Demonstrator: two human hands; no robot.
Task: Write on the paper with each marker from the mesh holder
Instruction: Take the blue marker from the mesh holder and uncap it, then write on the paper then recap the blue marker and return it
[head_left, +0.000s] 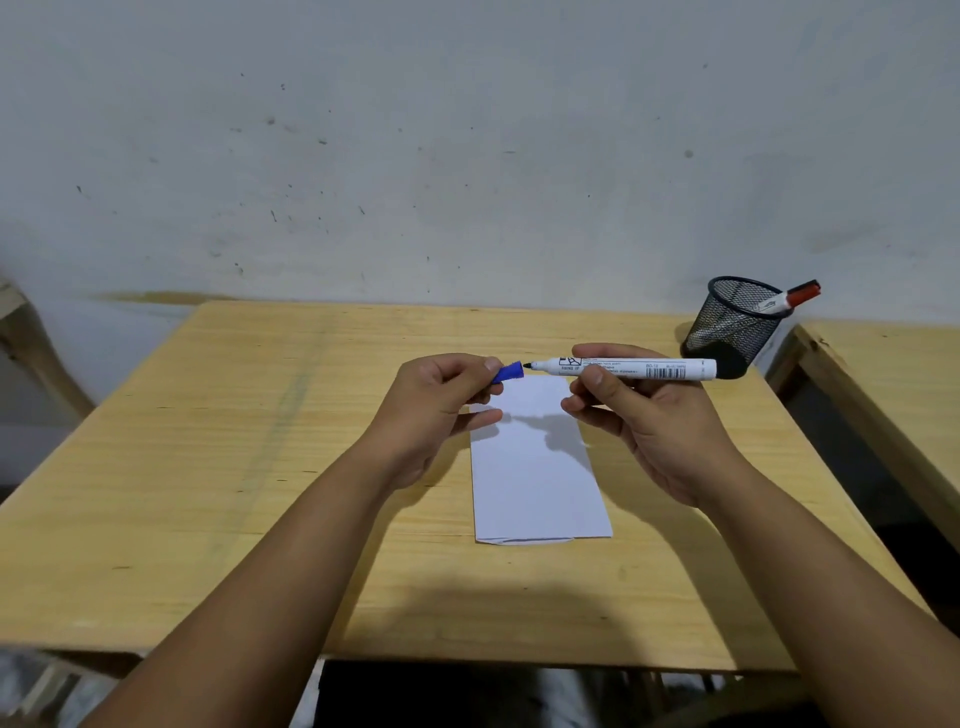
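Observation:
My right hand (639, 415) holds a white marker (654, 368) level above the table, its dark tip pointing left. My left hand (441, 405) pinches the blue cap (509, 372), which sits just off the tip, a small gap between them. Below both hands a folded white paper (535, 483) lies flat on the wooden table (208, 467); I see no writing on it. At the table's far right corner stands a black mesh holder (727, 327) with a red-capped marker (795, 297) leaning out of its rim.
A second wooden table (893, 364) stands to the right, separated by a narrow gap. A grey marked wall (467, 156) rises right behind the table. A wooden frame part (21, 332) shows at the far left.

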